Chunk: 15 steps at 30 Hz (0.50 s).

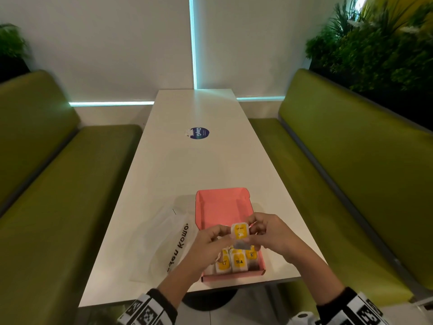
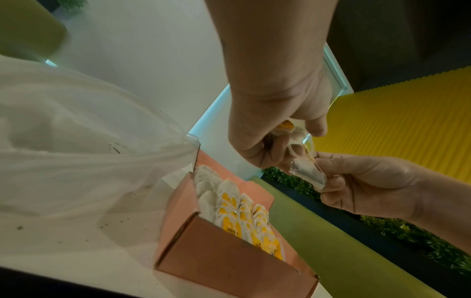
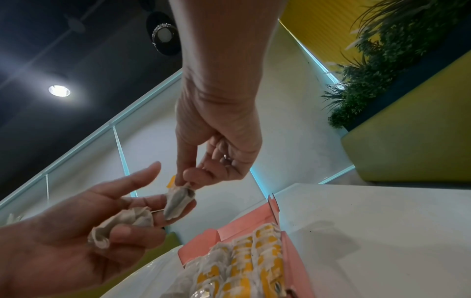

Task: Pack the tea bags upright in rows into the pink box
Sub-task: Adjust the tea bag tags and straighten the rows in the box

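The pink box (image 1: 222, 207) lies open on the white table (image 1: 199, 165). Several yellow-tagged tea bags (image 1: 237, 261) stand in rows at its near end; the far part shows bare pink floor. Both hands hover just above the box. My left hand (image 1: 212, 238) curls round a crumpled tea bag (image 3: 127, 221) and touches the yellow tag (image 1: 240, 232). My right hand (image 1: 271, 231) pinches the top of a grey tea bag pouch (image 3: 178, 203), which hangs between the two hands (image 2: 308, 173). The strings of the two bags seem tangled together.
A clear plastic bag (image 1: 164, 240) with black lettering lies flat just left of the box. A blue round sticker (image 1: 199, 133) sits mid-table. Green benches (image 1: 58, 207) (image 1: 351, 184) flank the table, with plants (image 1: 375, 43) behind the right one. The box sits close to the table's near edge.
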{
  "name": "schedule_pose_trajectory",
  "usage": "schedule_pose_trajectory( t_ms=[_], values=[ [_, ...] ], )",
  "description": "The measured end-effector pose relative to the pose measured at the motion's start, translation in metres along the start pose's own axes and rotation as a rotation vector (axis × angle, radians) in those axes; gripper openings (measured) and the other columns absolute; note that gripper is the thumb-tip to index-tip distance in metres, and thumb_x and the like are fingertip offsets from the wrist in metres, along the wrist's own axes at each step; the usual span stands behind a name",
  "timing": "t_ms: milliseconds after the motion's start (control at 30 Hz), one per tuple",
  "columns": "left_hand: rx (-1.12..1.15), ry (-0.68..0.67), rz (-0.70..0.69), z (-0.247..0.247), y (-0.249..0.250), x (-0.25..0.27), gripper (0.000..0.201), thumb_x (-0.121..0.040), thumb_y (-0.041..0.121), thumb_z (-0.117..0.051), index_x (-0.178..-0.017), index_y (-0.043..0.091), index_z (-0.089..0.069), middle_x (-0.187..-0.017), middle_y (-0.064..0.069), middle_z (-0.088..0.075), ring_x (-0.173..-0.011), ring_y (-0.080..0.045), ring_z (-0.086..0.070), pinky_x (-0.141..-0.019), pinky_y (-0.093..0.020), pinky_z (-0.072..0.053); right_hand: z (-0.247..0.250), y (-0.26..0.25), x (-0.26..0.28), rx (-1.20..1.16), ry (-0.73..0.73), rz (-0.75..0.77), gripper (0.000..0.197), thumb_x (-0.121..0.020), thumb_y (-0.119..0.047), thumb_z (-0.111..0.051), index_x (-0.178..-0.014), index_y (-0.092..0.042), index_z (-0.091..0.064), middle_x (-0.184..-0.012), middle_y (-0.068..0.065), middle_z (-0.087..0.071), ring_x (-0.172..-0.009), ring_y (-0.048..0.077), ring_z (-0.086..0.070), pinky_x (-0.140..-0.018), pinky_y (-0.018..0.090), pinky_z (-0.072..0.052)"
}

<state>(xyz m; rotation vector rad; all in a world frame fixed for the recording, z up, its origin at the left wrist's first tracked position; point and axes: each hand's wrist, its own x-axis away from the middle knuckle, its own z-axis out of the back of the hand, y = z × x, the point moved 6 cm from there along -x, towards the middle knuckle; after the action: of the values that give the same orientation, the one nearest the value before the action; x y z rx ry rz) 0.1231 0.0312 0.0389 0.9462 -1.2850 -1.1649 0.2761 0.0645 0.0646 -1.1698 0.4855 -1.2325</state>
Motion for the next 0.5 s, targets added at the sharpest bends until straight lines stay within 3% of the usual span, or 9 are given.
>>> schedule_pose_trajectory(
  t_ms=[133,300,400,500],
  values=[
    [-0.062,0.022,-0.081,-0.003,0.007,0.000,0.014,-0.087,0.025,-0.064,-0.075,0.020,-0.068,-0.054,0.015,-0.057,-0.045,0.001,-0.045,-0.049,-0.014,-0.038,-0.003,-0.001,0.002,-0.032,0.009,0.012,0.026,-0.077,-0.008,-0.075,-0.095,-0.014,-0.057,-0.082,0.005,-0.069,-0.058,0.014,-0.059,-0.059,0.024,-0.052],
    [0.003,0.173,-0.052,0.007,0.005,-0.004,0.020,-0.086,0.020,-0.066,-0.068,0.013,-0.066,-0.054,0.003,-0.057,-0.046,-0.006,-0.044,-0.047,-0.019,-0.042,0.003,-0.003,0.007,-0.041,0.221,0.125,0.029,-0.073,-0.024,-0.079,-0.088,-0.020,-0.056,-0.104,-0.007,-0.058,-0.068,0.014,-0.057,-0.064,0.025,-0.052],
    [0.003,0.192,-0.063,0.009,0.006,-0.003,0.018,-0.085,0.022,-0.066,-0.069,0.014,-0.068,-0.055,0.004,-0.057,-0.049,-0.006,-0.046,-0.052,-0.023,-0.043,-0.004,-0.007,0.009,0.133,0.204,0.231,0.024,-0.067,-0.028,-0.083,-0.078,-0.027,-0.062,-0.107,-0.013,-0.054,-0.073,0.011,-0.059,-0.061,0.013,-0.048],
    [-0.013,0.194,-0.079,0.009,0.006,-0.004,0.017,-0.085,0.022,-0.067,-0.069,0.016,-0.068,-0.054,0.006,-0.058,-0.049,-0.005,-0.047,-0.055,-0.027,-0.043,-0.008,-0.005,0.007,0.170,0.228,0.252,0.022,-0.072,-0.022,-0.079,-0.071,-0.035,-0.062,-0.100,-0.017,-0.057,-0.073,0.006,-0.060,-0.065,0.009,-0.048]
  ],
)
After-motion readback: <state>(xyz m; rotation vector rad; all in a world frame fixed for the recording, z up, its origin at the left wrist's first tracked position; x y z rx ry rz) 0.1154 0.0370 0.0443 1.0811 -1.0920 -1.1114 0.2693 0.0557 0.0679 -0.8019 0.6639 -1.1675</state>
